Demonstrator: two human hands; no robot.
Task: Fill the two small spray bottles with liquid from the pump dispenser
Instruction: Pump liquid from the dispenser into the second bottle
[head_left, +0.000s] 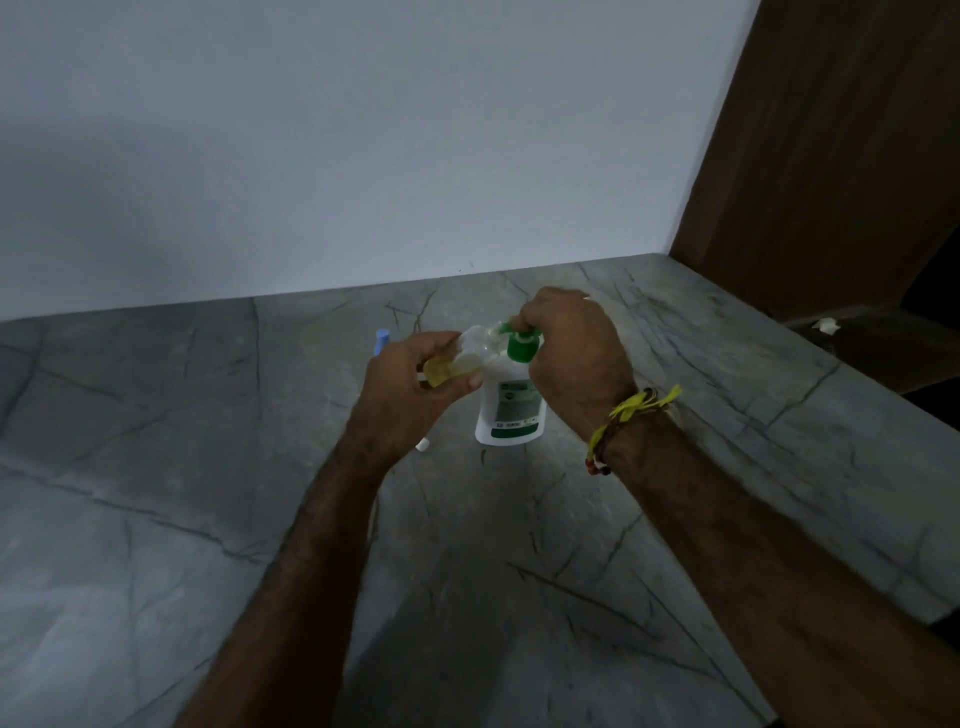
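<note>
Showing one pump dispenser (510, 410), white with a green label, standing on the grey veined desk (156, 467); its green pump head (521, 347) is partly hidden by the right hand (574, 358), whose fingers curl over it. The left hand (415, 384) grips one small clear spray bottle (457, 361), tilted with its mouth at the nozzle and holding some yellowish liquid. A blue cap (382, 340) shows behind the left hand; what it belongs to is hidden. One small white piece (422, 445) lies below the wrist, unclear.

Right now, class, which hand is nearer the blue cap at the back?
Left. The left hand, holding a small bottle, is just beside the blue cap; the right hand is beyond the pump.
</note>
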